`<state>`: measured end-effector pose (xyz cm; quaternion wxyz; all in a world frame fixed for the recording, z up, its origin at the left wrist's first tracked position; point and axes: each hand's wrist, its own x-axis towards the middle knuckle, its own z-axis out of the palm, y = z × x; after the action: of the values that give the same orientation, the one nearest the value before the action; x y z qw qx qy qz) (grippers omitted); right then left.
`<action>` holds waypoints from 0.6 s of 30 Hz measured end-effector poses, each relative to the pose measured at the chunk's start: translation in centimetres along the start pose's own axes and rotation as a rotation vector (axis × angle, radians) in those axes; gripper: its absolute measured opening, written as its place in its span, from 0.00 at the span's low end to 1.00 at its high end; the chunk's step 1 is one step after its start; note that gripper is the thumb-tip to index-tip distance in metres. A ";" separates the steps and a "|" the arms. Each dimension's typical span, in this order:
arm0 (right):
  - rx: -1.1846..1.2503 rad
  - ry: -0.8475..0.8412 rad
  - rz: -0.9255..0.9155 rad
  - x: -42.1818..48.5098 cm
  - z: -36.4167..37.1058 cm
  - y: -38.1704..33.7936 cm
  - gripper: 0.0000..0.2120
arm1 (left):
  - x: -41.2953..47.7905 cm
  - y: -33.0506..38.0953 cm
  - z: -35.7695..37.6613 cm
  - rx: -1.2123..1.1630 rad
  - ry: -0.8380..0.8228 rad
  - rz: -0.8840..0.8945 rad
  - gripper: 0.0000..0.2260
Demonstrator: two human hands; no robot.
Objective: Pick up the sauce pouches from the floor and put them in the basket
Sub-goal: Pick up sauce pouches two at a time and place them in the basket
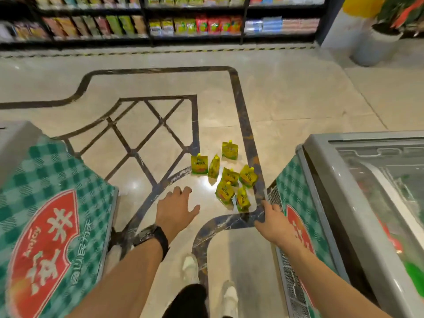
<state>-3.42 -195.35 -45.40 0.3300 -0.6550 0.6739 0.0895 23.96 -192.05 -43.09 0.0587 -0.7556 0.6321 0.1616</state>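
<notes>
Sauce pouches [229, 176] clustered on the floor [298, 99] ahead, left hand [175, 210] and right hand [273, 222] empty, fingers loose: approach stage, a stoop and grasp likely next.

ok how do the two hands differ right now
The left hand has a black watch at its wrist; the right hand has a bare wrist. The left hand's fingers are spread over open floor left of the sauce pouches; the right hand's lie closer together, by the corner of the freezer. Both reach forward, backs up, and hold nothing.
</notes>
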 end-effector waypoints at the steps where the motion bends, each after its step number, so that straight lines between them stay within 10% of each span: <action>1: 0.049 0.015 0.020 1.1 0.0 -0.1 0.31 | 1.3 -0.4 0.4 -0.005 -0.019 -0.011 0.26; 11: 0.202 0.055 0.377 24.8 10.6 5.5 0.39 | 25.9 -3.4 19.2 -0.008 -0.261 0.094 0.25; 18: 0.151 0.074 0.292 45.7 25.8 13.3 0.41 | 41.6 -1.6 40.1 0.016 -0.231 0.173 0.28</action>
<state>-4.01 -217.03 -94.97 0.3367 -0.5265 0.7782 0.0616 24.89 -218.96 -94.29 0.1229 -0.6743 0.6851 0.2467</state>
